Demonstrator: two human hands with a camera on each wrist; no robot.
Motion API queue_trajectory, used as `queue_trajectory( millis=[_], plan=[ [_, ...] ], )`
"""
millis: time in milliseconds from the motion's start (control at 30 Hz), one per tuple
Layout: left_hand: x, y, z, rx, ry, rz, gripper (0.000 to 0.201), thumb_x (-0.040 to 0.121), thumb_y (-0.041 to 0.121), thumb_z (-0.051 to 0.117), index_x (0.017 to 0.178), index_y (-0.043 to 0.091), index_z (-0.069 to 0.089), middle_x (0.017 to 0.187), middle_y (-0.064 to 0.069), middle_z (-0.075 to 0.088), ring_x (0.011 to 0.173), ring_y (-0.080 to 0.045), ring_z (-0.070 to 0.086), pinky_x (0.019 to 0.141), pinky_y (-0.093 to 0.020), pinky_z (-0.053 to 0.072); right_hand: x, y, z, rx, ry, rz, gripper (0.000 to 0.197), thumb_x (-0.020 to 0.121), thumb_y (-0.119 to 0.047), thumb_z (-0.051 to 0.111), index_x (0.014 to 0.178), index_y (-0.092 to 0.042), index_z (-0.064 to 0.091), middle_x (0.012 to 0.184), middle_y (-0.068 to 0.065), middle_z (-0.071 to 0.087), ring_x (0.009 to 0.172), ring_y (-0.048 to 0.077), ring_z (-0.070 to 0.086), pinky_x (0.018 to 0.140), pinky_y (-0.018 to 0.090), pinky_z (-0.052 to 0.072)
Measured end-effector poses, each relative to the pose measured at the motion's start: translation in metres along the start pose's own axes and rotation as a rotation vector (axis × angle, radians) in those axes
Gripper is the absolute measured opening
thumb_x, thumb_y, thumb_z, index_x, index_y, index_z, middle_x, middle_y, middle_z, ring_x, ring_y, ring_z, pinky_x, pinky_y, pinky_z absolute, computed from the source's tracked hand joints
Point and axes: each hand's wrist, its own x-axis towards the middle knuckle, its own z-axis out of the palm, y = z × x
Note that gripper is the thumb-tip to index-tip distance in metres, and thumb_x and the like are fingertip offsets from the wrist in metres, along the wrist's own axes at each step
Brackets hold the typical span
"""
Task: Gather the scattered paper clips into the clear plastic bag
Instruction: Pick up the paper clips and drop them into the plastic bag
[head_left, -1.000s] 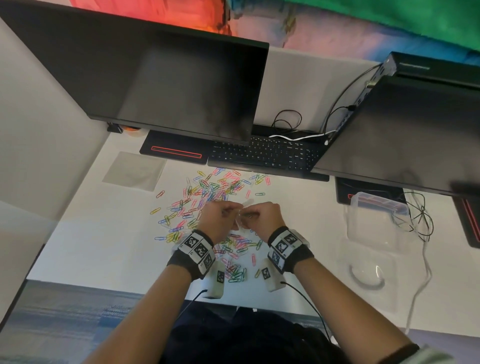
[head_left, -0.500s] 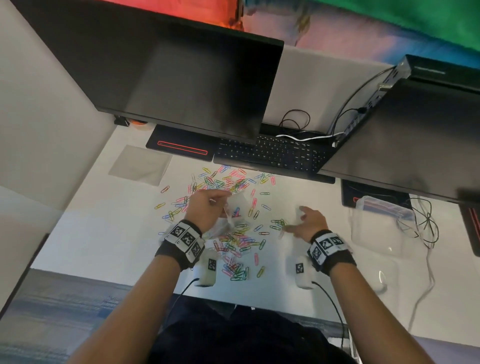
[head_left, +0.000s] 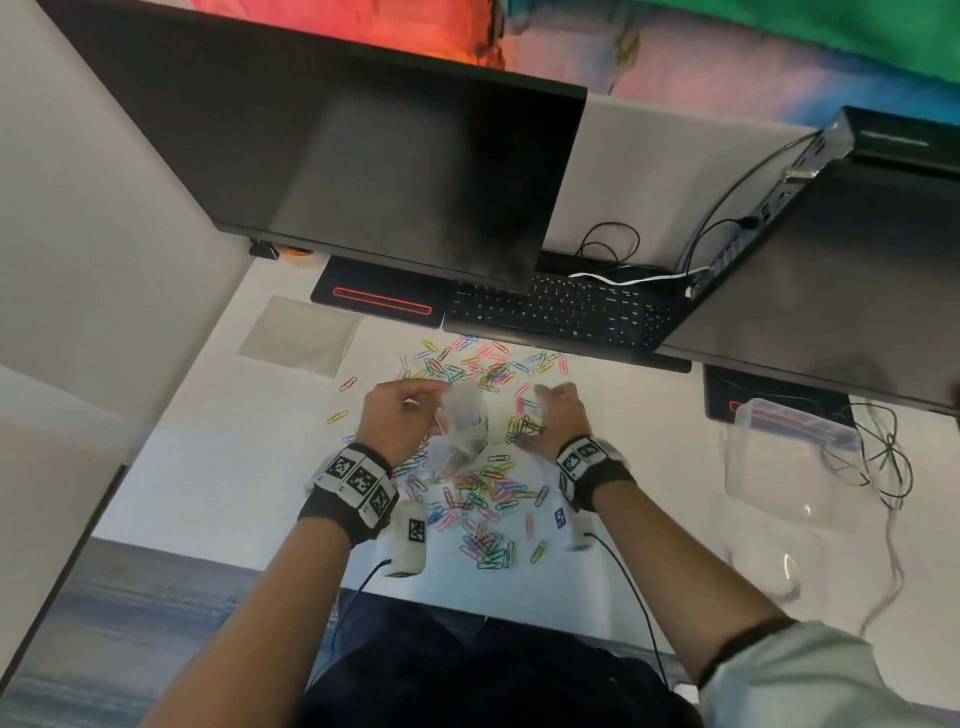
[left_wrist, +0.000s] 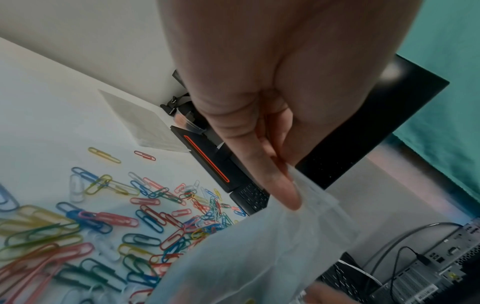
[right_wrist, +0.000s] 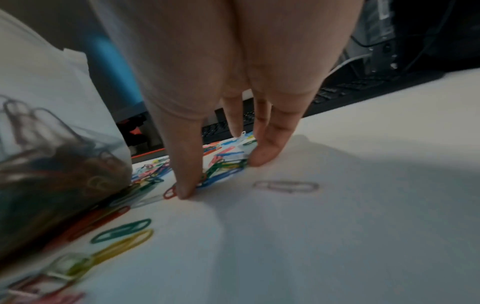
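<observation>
Coloured paper clips (head_left: 483, 488) lie scattered over the white desk (head_left: 223, 467). My left hand (head_left: 436, 402) holds the clear plastic bag (head_left: 462, 423) just above the pile. In the left wrist view, the left hand (left_wrist: 288, 185) pinches the bag (left_wrist: 259, 257) at its rim between thumb and fingers. My right hand (head_left: 545, 410) is beside the bag on its right. Its straight fingertips (right_wrist: 262, 156) and thumb press on the desk around a small cluster of clips (right_wrist: 223, 166). The bag (right_wrist: 52, 164) at the left of the right wrist view has several clips inside.
A black keyboard (head_left: 561, 312) and two dark monitors (head_left: 363, 171) stand behind the clips. A clear plastic box (head_left: 789, 447) and loose cables (head_left: 883, 457) lie at the right. A flat grey sheet (head_left: 301, 335) lies at the back left. The desk's front edge is near my wrists.
My right hand let go of the bag, swung out to the right, then came back left onto a cluster of clips. My left hand kept the bag and lifted it slightly.
</observation>
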Motion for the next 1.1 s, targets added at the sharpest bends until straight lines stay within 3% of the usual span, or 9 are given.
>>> queue_trajectory(
  millis=[33, 100, 233, 333, 533, 667, 833, 967, 1100],
  plan=[
    [0.001, -0.001, 0.0, -0.002, 0.003, -0.006, 0.022, 0.096, 0.002, 0.059, 0.103, 0.011, 0.077, 0.096, -0.009, 0.073, 0.061, -0.017, 0.073, 0.068, -0.033, 0.064, 0.004, -0.002, -0.002, -0.063, -0.034, -0.045, 0.09, 0.07, -0.038, 0.081, 0.145, -0.02, 0.034, 0.146, 0.007, 0.027, 0.129, 0.029, 0.034, 0.107, 0.041, 0.039],
    [0.003, -0.005, 0.0, -0.005, 0.009, -0.016, 0.022, 0.096, 0.004, 0.059, 0.103, 0.013, 0.077, 0.091, -0.006, 0.072, 0.063, -0.021, 0.074, 0.072, -0.039, 0.064, 0.008, -0.007, -0.003, -0.248, -0.082, -0.2, 0.083, 0.082, -0.035, 0.069, 0.15, -0.023, 0.023, 0.157, 0.006, 0.016, 0.137, 0.033, 0.025, 0.11, 0.045, 0.033],
    [0.007, -0.011, -0.002, -0.018, 0.014, -0.021, 0.021, 0.095, 0.005, 0.061, 0.102, 0.015, 0.078, 0.091, -0.005, 0.073, 0.066, -0.024, 0.075, 0.074, -0.042, 0.064, 0.001, -0.008, 0.007, -0.526, -0.14, -0.386, 0.052, 0.098, -0.025, 0.04, 0.148, -0.027, 0.026, 0.158, 0.008, 0.016, 0.135, 0.035, 0.029, 0.106, 0.048, 0.038],
    [0.008, -0.012, -0.001, -0.024, 0.014, -0.022, 0.021, 0.096, 0.006, 0.06, 0.099, 0.017, 0.078, 0.093, -0.007, 0.073, 0.062, -0.019, 0.074, 0.071, -0.036, 0.064, -0.01, -0.003, 0.017, -0.613, -0.208, -0.431, 0.055, 0.097, -0.025, 0.042, 0.149, -0.022, 0.023, 0.158, 0.012, 0.013, 0.136, 0.038, 0.027, 0.108, 0.047, 0.038],
    [0.007, -0.01, 0.005, -0.042, -0.007, -0.009, 0.022, 0.096, 0.004, 0.059, 0.099, 0.017, 0.077, 0.1, -0.013, 0.071, 0.066, -0.022, 0.075, 0.07, -0.033, 0.064, -0.028, 0.0, 0.026, -0.726, -0.151, -0.527, 0.042, 0.091, -0.004, 0.045, 0.132, 0.0, 0.042, 0.135, 0.019, 0.042, 0.116, 0.032, 0.044, 0.098, 0.037, 0.042],
    [0.006, -0.009, 0.009, -0.044, -0.017, -0.02, 0.023, 0.096, 0.003, 0.058, 0.104, 0.012, 0.076, 0.1, -0.012, 0.071, 0.074, -0.03, 0.075, 0.076, -0.041, 0.064, -0.025, 0.004, 0.02, -0.686, -0.159, -0.527, 0.026, 0.091, -0.002, 0.047, 0.113, -0.005, 0.061, 0.114, 0.013, 0.055, 0.107, 0.029, 0.051, 0.087, 0.033, 0.044],
    [0.002, -0.003, 0.014, -0.01, -0.05, -0.004, 0.022, 0.096, 0.001, 0.058, 0.105, 0.011, 0.076, 0.095, -0.005, 0.07, 0.077, -0.027, 0.075, 0.074, -0.038, 0.064, -0.014, 0.006, 0.0, -0.15, 0.034, -0.197, 0.022, 0.088, -0.009, 0.057, 0.1, -0.012, 0.076, 0.1, 0.007, 0.073, 0.09, 0.022, 0.067, 0.085, 0.026, 0.053],
    [0.002, -0.003, 0.021, 0.002, -0.073, 0.008, 0.023, 0.096, 0.001, 0.057, 0.103, 0.014, 0.076, 0.088, 0.001, 0.071, 0.07, -0.017, 0.073, 0.07, -0.036, 0.064, -0.013, 0.013, -0.018, 0.428, 0.034, 0.13, 0.01, 0.076, -0.01, 0.078, 0.083, -0.018, 0.078, 0.08, -0.002, 0.074, 0.07, 0.007, 0.066, 0.061, 0.005, 0.049],
    [0.004, -0.003, 0.027, 0.053, -0.093, 0.021, 0.024, 0.096, 0.001, 0.057, 0.105, 0.011, 0.076, 0.086, 0.003, 0.072, 0.072, -0.017, 0.075, 0.07, -0.036, 0.064, -0.026, -0.004, -0.038, 0.979, -0.101, 0.178, 0.015, 0.077, 0.006, 0.074, 0.089, -0.003, 0.074, 0.095, 0.021, 0.072, 0.086, 0.03, 0.07, 0.08, 0.029, 0.059]
  ],
)
